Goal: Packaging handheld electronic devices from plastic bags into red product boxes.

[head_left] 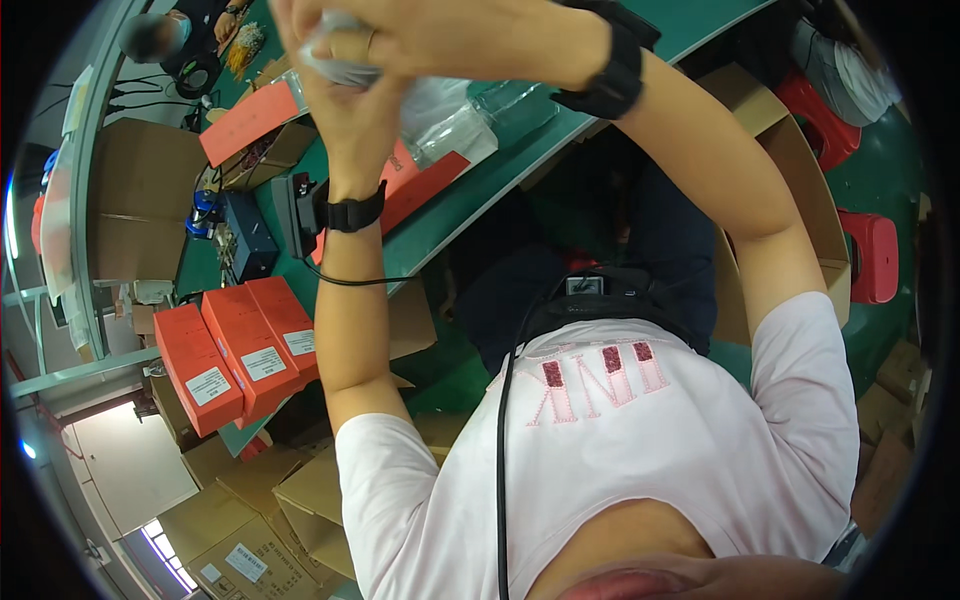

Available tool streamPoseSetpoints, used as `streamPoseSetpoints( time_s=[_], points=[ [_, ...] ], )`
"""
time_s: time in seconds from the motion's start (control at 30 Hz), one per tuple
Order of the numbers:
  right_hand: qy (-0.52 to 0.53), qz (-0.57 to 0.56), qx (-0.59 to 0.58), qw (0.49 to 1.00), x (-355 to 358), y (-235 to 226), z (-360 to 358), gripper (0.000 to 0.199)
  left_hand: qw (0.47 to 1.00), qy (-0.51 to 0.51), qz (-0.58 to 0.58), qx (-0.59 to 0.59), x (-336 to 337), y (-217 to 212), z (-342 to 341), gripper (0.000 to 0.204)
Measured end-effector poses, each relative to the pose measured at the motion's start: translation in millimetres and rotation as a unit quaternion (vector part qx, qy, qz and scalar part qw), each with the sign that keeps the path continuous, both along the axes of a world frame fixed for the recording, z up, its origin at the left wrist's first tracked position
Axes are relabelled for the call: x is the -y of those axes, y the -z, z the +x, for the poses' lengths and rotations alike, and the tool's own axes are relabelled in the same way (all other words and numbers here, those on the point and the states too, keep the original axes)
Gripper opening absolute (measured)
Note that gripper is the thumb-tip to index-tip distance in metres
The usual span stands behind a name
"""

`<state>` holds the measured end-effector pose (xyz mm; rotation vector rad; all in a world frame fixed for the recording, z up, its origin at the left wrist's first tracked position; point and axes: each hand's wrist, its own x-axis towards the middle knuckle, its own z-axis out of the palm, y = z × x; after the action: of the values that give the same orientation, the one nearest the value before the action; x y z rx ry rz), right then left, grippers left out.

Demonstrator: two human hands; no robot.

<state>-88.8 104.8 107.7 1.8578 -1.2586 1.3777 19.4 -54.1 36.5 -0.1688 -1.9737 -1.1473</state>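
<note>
Near the top edge of the head view, my left hand (pixel 352 112) and my right hand (pixel 450 40) are together over the green table. Both have their fingers closed around a whitish, shiny bundle (pixel 342 52) that looks like crumpled plastic wrapping; what is inside it, if anything, is hidden. Part of my left hand's fingers is covered by my right hand. Just beyond my left wrist lies a red box part (pixel 405 195) with a white inner side. Clear plastic pieces (pixel 510 105) rest on the table by it, under my right forearm.
Several closed red boxes (pixel 245 350) stand at the left table end. A red panel (pixel 250 122) leans by a brown carton (pixel 145 200). A blue-grey metal box (pixel 248 238) sits near it. Another person (pixel 190 40) is at the far left; red stools (pixel 872 258) stand right.
</note>
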Motion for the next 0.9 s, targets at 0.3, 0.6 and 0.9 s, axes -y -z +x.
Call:
streamPoseSetpoints(
  time_s=[0.3,0.6,0.9],
  points=[
    [0.118,-0.012,0.221,0.968,-105,29,47,0.010,0.861,0.057,0.505,-0.010,-36,-24,18,0.073],
    [0.044,0.347,0.368,0.862,-82,50,71,0.028,0.725,0.175,0.661,-0.075,-70,-11,23,0.047],
    [-0.116,0.297,0.562,0.763,-98,70,88,0.044,0.917,-0.082,0.371,-0.121,-84,-32,35,0.022]
  ],
)
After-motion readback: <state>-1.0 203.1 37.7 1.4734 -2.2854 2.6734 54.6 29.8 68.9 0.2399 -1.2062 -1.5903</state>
